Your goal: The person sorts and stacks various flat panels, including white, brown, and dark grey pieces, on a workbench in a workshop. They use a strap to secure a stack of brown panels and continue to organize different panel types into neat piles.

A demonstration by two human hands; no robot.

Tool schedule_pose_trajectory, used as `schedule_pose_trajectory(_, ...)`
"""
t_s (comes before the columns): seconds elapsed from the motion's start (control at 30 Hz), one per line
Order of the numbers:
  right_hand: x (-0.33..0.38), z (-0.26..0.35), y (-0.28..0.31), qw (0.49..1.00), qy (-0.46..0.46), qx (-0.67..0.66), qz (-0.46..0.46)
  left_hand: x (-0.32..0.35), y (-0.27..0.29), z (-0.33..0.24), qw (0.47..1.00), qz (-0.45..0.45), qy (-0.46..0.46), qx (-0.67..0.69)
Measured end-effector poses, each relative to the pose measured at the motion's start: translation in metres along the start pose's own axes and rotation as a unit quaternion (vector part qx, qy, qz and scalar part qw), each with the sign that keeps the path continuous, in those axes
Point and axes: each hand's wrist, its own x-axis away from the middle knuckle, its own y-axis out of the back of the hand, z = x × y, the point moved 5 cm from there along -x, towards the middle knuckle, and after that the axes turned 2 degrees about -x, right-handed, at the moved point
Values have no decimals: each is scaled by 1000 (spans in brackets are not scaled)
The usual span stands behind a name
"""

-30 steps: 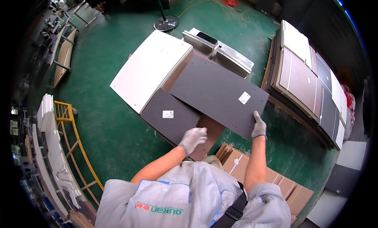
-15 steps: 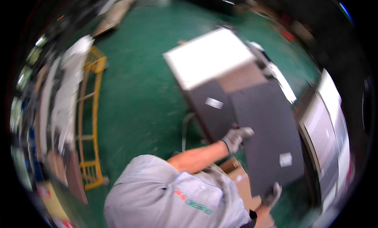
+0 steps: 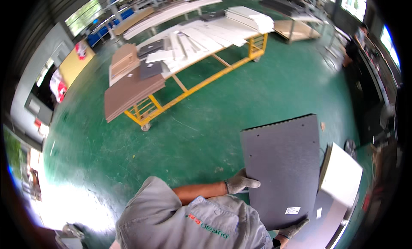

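A dark grey board (image 3: pixel 281 163) with small drilled holes and a white label is held up in front of me, tilted. My left hand (image 3: pixel 242 183), in a pale knitted work glove, is closed on its left edge with the thumb over the face. At its lower right corner, my gloved right hand (image 3: pixel 294 229) grips the bottom edge, its fingers partly hidden. Just right of the held board lies a stack with a white panel (image 3: pixel 342 174) and a brown-grey panel (image 3: pixel 328 221), partly covered by the board.
Ahead to the left stands a long yellow wheeled cart (image 3: pixel 189 92) loaded with white strips (image 3: pixel 201 37) and brown boards (image 3: pixel 133 92). Farther back are a low rack (image 3: pixel 296 29) and a bench with pale panels. A person (image 3: pixel 357 40) is at the far right.
The dark grey board has come up off the stack in both hands. My view has swung left, so the yellow cart now lies ahead and the stack sits at the lower right.
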Motion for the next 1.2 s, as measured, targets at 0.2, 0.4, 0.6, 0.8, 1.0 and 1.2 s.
schedule_pose_trajectory(0.2,-88,-112,-196,973,-118,92,178,-10,150,-64,976,-153,-123,93)
schedule_pose_trajectory(0.4,-175,-223,-363,943,-153,131,265,-78,262,-137,958,-222,-157,95)
schedule_pose_trajectory(0.6,-252,-316,-574,919,-185,187,293,-185,356,-245,935,-260,-151,188)
schedule_pose_trajectory(0.8,-360,-406,-720,890,-258,269,262,-284,443,-327,890,-276,-131,339)
schedule_pose_trajectory(1.0,-455,-512,-864,876,-293,260,281,-411,576,-406,881,-273,-167,347)
schedule_pose_trajectory(1.2,-465,-578,-982,872,-353,240,240,-559,720,-498,895,-335,-125,267)
